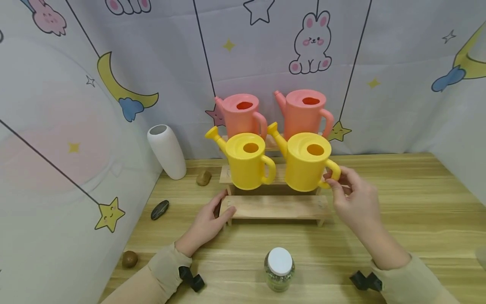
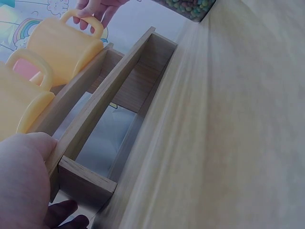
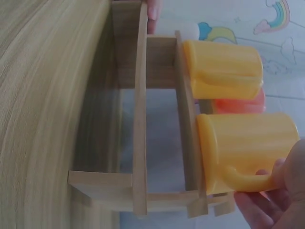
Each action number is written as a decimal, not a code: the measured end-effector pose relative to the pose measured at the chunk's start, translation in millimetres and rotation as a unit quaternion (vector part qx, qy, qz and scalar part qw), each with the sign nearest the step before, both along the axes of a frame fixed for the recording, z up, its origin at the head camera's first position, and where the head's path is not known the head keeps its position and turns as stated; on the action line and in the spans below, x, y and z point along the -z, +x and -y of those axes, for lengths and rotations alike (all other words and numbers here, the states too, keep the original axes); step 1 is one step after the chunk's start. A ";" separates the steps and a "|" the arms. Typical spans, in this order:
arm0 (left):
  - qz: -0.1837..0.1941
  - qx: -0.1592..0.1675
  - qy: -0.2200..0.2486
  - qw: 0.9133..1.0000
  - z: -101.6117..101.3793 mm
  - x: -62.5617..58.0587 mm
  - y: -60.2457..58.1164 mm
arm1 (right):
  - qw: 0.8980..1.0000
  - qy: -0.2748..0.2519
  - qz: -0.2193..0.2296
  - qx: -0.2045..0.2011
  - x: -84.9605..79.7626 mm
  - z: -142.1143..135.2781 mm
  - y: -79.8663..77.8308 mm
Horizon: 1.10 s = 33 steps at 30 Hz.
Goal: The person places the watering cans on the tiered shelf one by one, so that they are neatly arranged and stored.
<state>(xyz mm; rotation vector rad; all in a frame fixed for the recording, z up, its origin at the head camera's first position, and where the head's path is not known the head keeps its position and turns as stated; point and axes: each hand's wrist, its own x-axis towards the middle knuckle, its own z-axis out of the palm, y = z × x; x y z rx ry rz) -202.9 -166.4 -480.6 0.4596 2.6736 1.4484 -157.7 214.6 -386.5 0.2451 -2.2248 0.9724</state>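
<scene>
My right hand pinches the handle of the right-hand yellow watering can, which is on the middle step of a wooden tiered stand. To its left on that step is a second yellow watering can. Two pink watering cans, one on the left and one on the right, occupy the top step behind. My left hand grips the left end of the bottom step, thumb on top; the left wrist view shows its fingers below the board.
A lidded clear jar of small pellets stands in front of the stand. Along the left lie a brown stone, a dark stone and a round brown ball. A white vase leans near the patterned cloth backdrop.
</scene>
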 end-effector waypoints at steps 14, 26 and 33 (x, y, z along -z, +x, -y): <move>-0.006 0.000 -0.003 1.000 0.8 2.4 -0.6 | 0.999 -0.006 -0.015 -0.030 -2.1 3.0 0.5; -0.003 0.000 0.002 1.000 0.7 2.0 -0.1 | 0.999 -0.034 -0.004 -0.031 -3.8 1.8 0.2; -0.022 -0.002 0.051 0.998 -0.2 -2.2 1.5 | 0.997 -0.059 -0.032 -0.040 -9.4 -12.6 7.5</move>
